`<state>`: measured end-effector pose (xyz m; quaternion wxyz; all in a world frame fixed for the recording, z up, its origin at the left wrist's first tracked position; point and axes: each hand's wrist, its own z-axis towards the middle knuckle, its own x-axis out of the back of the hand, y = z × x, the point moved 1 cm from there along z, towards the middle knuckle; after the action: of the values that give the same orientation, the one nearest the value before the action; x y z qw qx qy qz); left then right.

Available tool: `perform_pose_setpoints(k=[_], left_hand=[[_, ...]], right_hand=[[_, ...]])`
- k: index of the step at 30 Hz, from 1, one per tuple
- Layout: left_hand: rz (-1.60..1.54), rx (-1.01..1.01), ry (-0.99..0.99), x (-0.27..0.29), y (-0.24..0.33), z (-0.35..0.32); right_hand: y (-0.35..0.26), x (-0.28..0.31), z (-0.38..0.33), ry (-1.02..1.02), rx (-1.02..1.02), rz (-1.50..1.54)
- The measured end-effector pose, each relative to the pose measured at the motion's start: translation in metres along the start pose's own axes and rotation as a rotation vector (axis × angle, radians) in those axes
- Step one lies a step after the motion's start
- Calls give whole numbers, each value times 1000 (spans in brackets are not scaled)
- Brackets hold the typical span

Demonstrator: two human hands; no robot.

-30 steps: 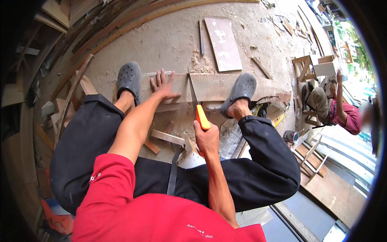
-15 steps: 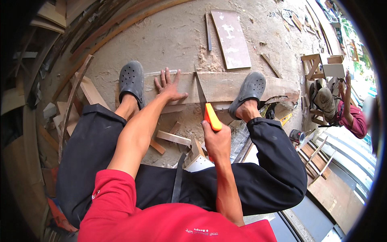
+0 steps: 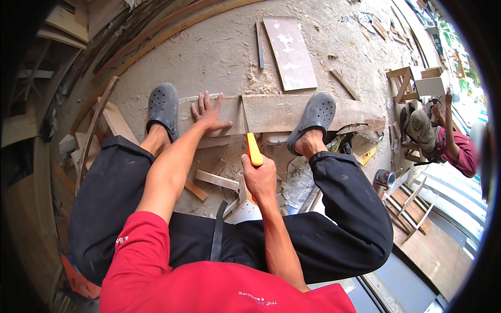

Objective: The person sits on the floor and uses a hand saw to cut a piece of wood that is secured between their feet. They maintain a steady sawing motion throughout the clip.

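A long wooden plank (image 3: 282,110) lies crosswise on the ground between my feet. My left hand (image 3: 211,116) presses flat on it, fingers spread, just left of the saw. My right hand (image 3: 261,178) is closed around the yellow-orange handle of a handsaw (image 3: 254,149). The thin saw blade (image 3: 245,116) crosses the plank on edge, its far end past the plank's far side. My grey clogs, the left one (image 3: 164,107) and the right one (image 3: 316,117), rest on the plank on either side of my left hand and the saw.
Beyond the plank lie a flat painted board (image 3: 290,52) and a narrow dark strip (image 3: 260,44). Wood offcuts (image 3: 216,180) are scattered below it. A can (image 3: 384,178) stands at the right. Another person (image 3: 451,141) sits at the far right beside a wooden stool (image 3: 404,83).
My right hand and the saw handle have shifted slightly left, and the blade's angle across the plank has changed a little. My left hand stays on the plank. The whole view has drifted slightly.
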<state>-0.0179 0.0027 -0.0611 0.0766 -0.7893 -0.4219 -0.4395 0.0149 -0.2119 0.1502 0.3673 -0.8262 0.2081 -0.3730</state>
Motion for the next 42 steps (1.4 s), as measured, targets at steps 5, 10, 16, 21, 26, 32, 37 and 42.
perform_pose_setpoints(k=[5, 10, 16, 21, 26, 32, 37, 42], left_hand=[[5, -13, 18, -2, -4, 1], [29, 14, -18, 2, 2, 1], [56, 14, -12, 8, 5, -4], [3, 8, 64, 15, 9, -10], [-24, 43, 61, 19, 11, -22], [-6, 52, 39, 31, 14, -23], [-10, -5, 74, 26, 7, -23], [-46, 32, 21, 17, 7, -36]], right_hand=[[3, 5, 1, -8, 12, 24], [5, 7, 2, -8, 50, -15], [12, 16, 7, -12, 91, -94], [13, 9, 7, 20, 160, -168], [11, 6, 1, 9, 108, -150], [19, 5, 4, 34, 135, -120], [35, 11, 15, 17, 58, -44], [29, 12, 0, -32, 1, -82]])
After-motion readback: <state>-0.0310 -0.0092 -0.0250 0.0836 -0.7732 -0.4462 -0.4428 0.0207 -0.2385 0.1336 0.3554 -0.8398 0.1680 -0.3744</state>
